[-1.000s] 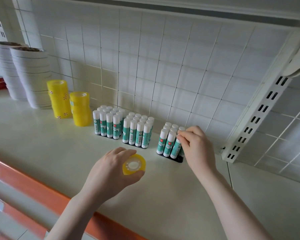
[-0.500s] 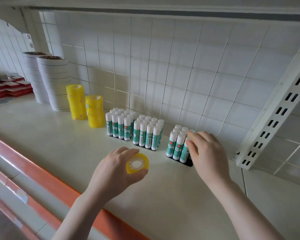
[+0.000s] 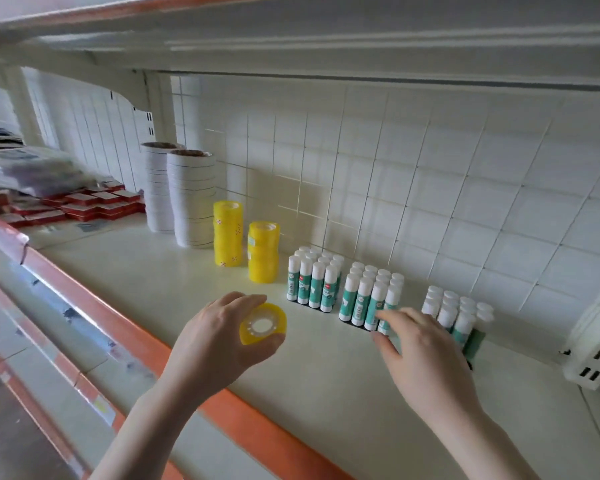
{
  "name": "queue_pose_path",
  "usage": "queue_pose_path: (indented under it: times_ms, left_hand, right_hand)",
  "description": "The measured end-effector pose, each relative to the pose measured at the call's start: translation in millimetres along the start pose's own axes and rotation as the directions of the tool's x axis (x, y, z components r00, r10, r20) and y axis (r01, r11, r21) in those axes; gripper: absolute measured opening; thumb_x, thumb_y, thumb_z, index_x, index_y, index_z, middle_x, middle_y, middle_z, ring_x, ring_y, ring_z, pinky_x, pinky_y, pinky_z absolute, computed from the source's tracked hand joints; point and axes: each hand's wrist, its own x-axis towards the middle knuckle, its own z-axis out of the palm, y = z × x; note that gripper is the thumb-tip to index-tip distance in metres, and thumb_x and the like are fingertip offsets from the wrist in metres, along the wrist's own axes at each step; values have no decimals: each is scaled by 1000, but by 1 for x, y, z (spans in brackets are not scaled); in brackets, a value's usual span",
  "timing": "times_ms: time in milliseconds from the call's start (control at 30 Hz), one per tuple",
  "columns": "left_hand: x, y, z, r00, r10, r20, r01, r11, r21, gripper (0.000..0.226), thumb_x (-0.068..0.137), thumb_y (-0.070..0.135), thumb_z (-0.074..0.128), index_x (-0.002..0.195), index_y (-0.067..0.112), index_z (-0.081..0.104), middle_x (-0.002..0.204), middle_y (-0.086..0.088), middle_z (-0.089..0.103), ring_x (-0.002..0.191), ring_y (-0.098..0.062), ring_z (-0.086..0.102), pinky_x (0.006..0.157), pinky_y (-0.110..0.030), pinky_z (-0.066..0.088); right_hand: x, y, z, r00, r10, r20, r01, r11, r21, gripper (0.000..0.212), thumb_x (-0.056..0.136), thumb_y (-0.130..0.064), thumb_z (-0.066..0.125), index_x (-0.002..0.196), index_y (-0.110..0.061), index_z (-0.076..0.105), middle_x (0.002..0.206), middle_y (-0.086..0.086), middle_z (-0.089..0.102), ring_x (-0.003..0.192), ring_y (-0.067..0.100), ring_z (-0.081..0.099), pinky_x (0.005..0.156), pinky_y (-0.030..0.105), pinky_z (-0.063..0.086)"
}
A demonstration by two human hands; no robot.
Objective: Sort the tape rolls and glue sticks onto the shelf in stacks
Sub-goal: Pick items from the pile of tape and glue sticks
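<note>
Head view: the left hand (image 3: 219, 337) grips a yellow tape roll (image 3: 263, 323), likely bound for the yellow stacks (image 3: 263, 251) at twelve o'clock. At three o'clock, the right hand (image 3: 426, 351), fingers spread, holds nothing beside the glue sticks (image 3: 369, 299).

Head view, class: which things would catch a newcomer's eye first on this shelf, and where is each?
The yellow tape roll held in the left hand near the shelf's front edge stands out first. Behind it, two yellow tape stacks rise beside taller white stacks. To the right, three blocks of glue sticks stand upright along the tiled wall, with the right hand reaching between the middle and right blocks.
</note>
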Motion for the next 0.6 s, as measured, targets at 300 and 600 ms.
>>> queue_pose_path:
  times_ms: [300,600]
  left_hand:
    - [34,-100,-68,993,99,65,-96,994,-52,80,59,74,45,125,30,56,115,13,58,95,-12,59,78,-24,44]
    - [79,-146,-88,982,165,92,-152,980,-129,60,73,51,69,127,28,55,119,8,58,98,-18,59,82,-31,47]
  right_hand:
    - [7,-112,59,965,248,82,-246,969,-30,25,75,-15,76,99,-10,71,98,8,69,93,31,64,77,39,49]
    - [25,-163,81,931,348,114,-342,937,-69,32,90,-27,58,121,-19,61,122,0,60,116,20,52,93,31,37]
